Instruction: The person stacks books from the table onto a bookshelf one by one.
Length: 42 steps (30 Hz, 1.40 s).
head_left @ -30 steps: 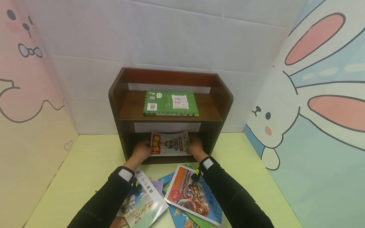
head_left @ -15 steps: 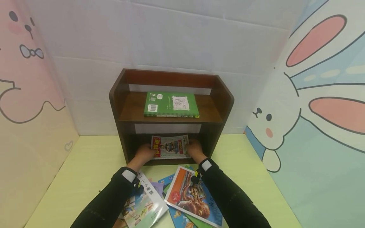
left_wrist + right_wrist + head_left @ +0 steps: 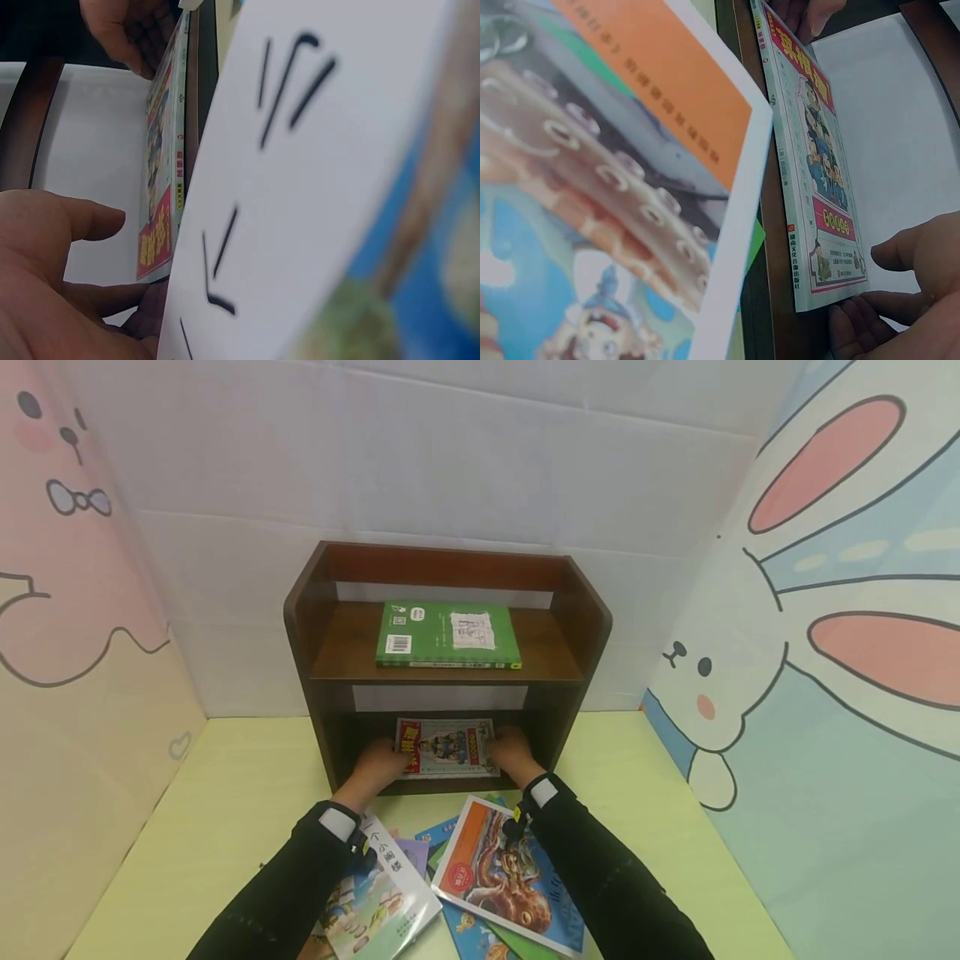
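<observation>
On lower shelf, book lengthwise across, spine frontward, seemingly flat.

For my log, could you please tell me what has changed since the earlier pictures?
The booklet has shifted slightly toward the front of the lower shelf and looks flatter; the left hand reaches slightly further over its left end. The right hand stays at its right end. The green book above and octopus book in front stayed.

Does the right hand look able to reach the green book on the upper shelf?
Probably yes: the upper shelf is open in front and nothing covers the green book, though the right hand, in the lower compartment, must first back out.
</observation>
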Motion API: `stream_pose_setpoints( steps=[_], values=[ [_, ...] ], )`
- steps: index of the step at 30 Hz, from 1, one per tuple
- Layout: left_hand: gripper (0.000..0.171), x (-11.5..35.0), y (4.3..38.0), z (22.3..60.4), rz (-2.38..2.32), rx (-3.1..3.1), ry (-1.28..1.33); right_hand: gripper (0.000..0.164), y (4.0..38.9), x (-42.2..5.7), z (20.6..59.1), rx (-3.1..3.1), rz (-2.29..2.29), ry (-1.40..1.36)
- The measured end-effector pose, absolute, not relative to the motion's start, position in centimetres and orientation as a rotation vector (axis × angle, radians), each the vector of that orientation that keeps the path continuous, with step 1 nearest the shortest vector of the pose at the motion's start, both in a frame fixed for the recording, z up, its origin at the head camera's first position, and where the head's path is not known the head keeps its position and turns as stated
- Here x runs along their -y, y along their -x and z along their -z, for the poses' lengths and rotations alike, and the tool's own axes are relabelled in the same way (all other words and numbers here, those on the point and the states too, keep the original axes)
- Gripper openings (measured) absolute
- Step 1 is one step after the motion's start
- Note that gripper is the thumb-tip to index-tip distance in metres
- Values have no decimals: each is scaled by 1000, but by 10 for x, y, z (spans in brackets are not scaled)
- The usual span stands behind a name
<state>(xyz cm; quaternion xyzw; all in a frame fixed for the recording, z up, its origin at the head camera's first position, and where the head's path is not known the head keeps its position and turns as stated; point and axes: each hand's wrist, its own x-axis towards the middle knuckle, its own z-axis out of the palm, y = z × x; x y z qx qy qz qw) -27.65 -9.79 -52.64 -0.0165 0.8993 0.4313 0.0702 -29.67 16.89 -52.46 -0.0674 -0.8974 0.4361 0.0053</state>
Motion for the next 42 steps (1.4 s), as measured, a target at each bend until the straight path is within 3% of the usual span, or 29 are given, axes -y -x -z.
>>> stream_pose_setpoints(
  steps=[12, 23, 29, 33, 42],
  values=[
    [43, 92, 272, 529, -1286, -2722, 3, 34, 283, -178, 523, 2805, -1292, 134],
    [44, 88, 233, 531, -1346, -2641, -180, 37, 227, -190, 511, 2888, -1125, -173],
    [28, 87, 203, 526, -1440, -2418, -248, 34, 185, -219, 503, 2905, -1051, -226],
    [24, 86, 191, 515, -1500, -2311, -271, 33, 152, -252, 502, 2877, -1057, -139],
    [32, 91, 182, 505, -1489, -2227, -310, 42, 89, -325, 509, 2858, -1360, 469]
  ],
)
